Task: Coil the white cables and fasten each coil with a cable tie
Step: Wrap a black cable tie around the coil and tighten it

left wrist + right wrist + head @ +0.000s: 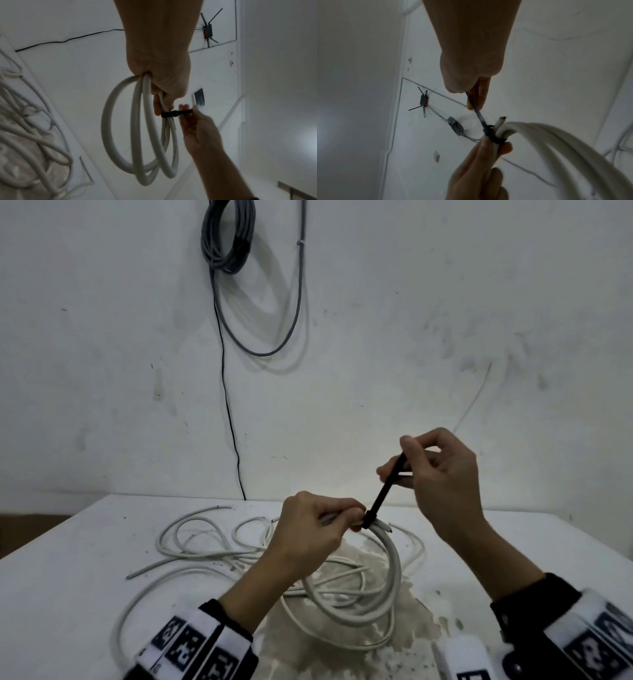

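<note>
The desk (85, 546) fills the lower half of the head view, its white top worn to a rough bare patch in the lower middle. Across the centre and left of it lie the loose cables (191, 546), white, sprawled in open overlapping loops with a cut end showing at centre left; none of these looks coiled or tied, so most of the job seems still to come.

Held above them, just right of centre, is the coil (387, 583), several turns of white cable gathered into a ring that hangs down toward the desk. The left hand (311, 535) holds the gathered strands at the top of the ring, its fingers (157, 106) curled round the bundle. A cut cable end pokes out just past the grip.

The right hand (442, 481), in the centre right of the head view and higher than the left, pinches the free tail of the cable tie (380, 498) between thumb and fingers (476, 97), the tail running taut up and to the right.

The black tie already circles the bundle right beside the left fingertips, with its tail through the head. So the coiling of this cable looks done and its fastening is at the tightening stage; whether the band is fully snug I cannot tell
</note>
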Demonstrator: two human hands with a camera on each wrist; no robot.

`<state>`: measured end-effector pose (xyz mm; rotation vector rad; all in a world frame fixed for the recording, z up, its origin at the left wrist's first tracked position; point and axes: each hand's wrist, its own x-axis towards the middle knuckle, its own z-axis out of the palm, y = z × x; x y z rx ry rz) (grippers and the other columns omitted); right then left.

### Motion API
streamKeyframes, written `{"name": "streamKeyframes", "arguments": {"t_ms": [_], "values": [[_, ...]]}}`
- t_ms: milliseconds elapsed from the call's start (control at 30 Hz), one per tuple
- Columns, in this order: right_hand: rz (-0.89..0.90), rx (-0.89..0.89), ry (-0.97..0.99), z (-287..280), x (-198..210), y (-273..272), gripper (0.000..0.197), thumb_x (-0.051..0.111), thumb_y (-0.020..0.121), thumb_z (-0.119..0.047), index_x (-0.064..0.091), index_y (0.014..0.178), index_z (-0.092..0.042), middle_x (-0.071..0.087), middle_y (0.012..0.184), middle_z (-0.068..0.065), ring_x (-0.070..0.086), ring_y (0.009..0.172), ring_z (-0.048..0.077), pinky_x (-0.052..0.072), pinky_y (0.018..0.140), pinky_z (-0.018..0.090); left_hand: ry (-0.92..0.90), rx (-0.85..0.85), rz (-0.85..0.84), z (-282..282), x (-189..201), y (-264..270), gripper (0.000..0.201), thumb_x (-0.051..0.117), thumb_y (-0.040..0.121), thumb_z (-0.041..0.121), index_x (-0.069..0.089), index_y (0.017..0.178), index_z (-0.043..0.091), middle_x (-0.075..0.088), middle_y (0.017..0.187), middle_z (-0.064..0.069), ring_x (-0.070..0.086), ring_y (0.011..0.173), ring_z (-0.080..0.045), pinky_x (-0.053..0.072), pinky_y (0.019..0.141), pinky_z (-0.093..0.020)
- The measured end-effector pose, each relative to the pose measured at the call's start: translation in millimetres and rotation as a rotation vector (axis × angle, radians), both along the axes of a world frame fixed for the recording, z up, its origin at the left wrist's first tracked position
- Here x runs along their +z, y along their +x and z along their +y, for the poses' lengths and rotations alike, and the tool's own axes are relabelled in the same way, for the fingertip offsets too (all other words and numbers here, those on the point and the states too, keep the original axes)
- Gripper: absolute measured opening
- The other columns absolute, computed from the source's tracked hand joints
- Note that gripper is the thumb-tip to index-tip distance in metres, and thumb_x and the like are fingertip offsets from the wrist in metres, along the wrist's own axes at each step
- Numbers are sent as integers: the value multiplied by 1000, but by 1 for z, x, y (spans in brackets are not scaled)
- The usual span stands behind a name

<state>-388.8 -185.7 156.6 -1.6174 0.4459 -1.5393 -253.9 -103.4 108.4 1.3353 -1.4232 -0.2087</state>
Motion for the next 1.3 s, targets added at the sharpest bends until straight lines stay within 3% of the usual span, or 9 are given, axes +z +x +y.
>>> {"name": "streamKeyframes", "arguments": {"t_ms": [100,200,300,467,733,867,1000,1167,1300], "values": [[104,26,95,-8,0,-1,16,47,97,-17,48,85,-6,68,55,10,70,58,23,57,54,29,-4,0,95,-4,1,0,15,69,82,11,77,78,23,76,72,4,71,68,-18,55,72,-33],[303,32,136,-3,-9,1,27,40,97,-38,47,106,-14,71,70,12,71,72,22,59,69,36,-31,67,284,-8,1,4,10,67,83,10,77,84,13,75,74,-7,57,45,1,49,52,-16],[560,-87,98,6,-33,6,49,31,90,-57,44,117,-19,70,82,8,68,82,23,54,84,46,-56,158,505,-11,3,10,13,65,86,14,75,92,11,74,80,-12,41,36,-13,39,46,-42],[500,18,291,31,-48,12,42,33,96,-46,55,95,-10,61,60,11,61,46,22,55,45,32,-87,171,634,-12,2,10,15,65,86,14,73,96,7,74,84,-13,41,30,0,33,52,-19],[511,-51,-15,33,-58,19,33,38,99,-25,45,77,-2,50,54,12,44,28,16,34,32,22,1,-69,989,-9,13,28,17,59,88,6,62,100,-6,70,76,-22,33,33,-7,24,31,-12],[483,137,141,21,-54,14,28,45,98,-18,52,80,3,55,54,8,49,30,19,35,33,21,143,-257,1190,-10,12,41,13,47,94,8,55,86,2,68,73,-21,23,23,0,20,25,-9],[569,479,373,17,-39,-2,19,55,92,-17,65,85,-3,70,74,16,61,51,21,50,49,21,222,-244,1120,-8,8,51,19,52,92,14,61,79,3,71,73,-18,19,24,-1,19,25,-9],[554,464,355,13,-40,-11,23,55,92,-13,68,79,1,72,78,20,62,54,20,52,54,22,330,-100,760,-18,5,45,38,57,88,37,66,103,3,58,53,-1,28,35,-5,25,33,-14],[396,345,436,-3,-48,-16,24,52,94,-10,65,83,7,70,76,22,61,51,20,53,54,24,355,-153,822,-22,13,34,52,35,94,53,53,117,10,70,93,-13,62,81,-22,46,72,-34]]}}
